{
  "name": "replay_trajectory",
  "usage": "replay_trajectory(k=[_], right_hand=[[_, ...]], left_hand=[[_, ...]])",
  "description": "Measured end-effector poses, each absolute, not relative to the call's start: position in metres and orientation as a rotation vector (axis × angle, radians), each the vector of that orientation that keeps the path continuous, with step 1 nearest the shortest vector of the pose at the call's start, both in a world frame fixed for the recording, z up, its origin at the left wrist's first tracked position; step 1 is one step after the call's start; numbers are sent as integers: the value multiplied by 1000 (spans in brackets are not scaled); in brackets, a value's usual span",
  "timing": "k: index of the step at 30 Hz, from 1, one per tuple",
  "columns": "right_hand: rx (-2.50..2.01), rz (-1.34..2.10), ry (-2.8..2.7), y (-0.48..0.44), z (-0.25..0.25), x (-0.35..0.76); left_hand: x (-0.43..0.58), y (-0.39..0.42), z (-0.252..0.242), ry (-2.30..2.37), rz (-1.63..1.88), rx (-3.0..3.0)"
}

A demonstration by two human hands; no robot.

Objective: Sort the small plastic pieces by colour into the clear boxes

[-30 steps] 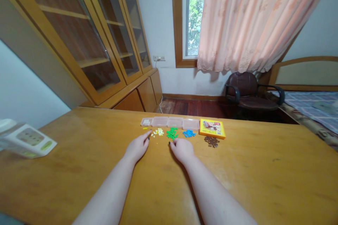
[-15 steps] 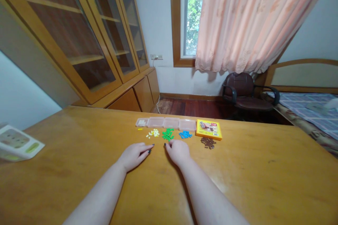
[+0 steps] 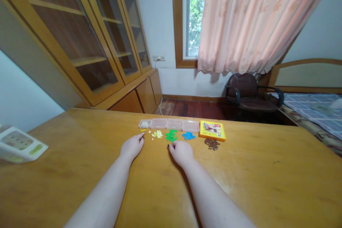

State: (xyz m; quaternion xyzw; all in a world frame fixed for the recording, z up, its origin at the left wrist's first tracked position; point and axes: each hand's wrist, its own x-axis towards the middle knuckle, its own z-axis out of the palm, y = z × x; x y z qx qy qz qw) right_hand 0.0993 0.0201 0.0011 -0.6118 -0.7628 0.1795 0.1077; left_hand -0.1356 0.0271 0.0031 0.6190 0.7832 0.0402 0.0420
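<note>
My left hand (image 3: 133,146) reaches over the table with its index finger stretched out to a small yellow piece (image 3: 143,130). Whether the fingertip touches that piece I cannot tell. Beside it lies a pile of cream and pale yellow pieces (image 3: 158,134). My right hand (image 3: 182,152) is closed, fingers curled under and thumb pointing left; whatever it may hold is hidden. Just beyond it are a pile of green pieces (image 3: 171,135) and a pile of blue pieces (image 3: 188,135). Small brown pieces (image 3: 212,144) are heaped farther right.
Several clear plastic trays (image 3: 174,124) stand in a row behind the piles, the leftmost with something whitish inside. A yellow printed box (image 3: 213,130) lies at their right end. A white and green container (image 3: 22,144) is at the table's left. Beyond the table stands an office chair (image 3: 244,91).
My left hand has moved left and forward, from in front of the cream pieces to the yellow piece. My right hand has stayed nearly still.
</note>
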Motion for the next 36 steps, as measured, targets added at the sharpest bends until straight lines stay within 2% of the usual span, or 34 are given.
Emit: replay_trajectory(k=[6,15,20,30,36], right_hand=[[-1805,545,-2231,19,5,100],[-1818,537,-2237,19,7,100],[-1820,512,-2230,19,5,99],[-1822,506,-2247,19,3,99],[-1831,538,-2238,18,6,98]], left_hand=[[-141,20,-5,2354,341,2132],[-143,28,-17,2287,386,2206],[-127,26,-19,2058,481,2340],[-124,29,-25,2022,386,2292],[-119,22,-17,1949,445,2353]])
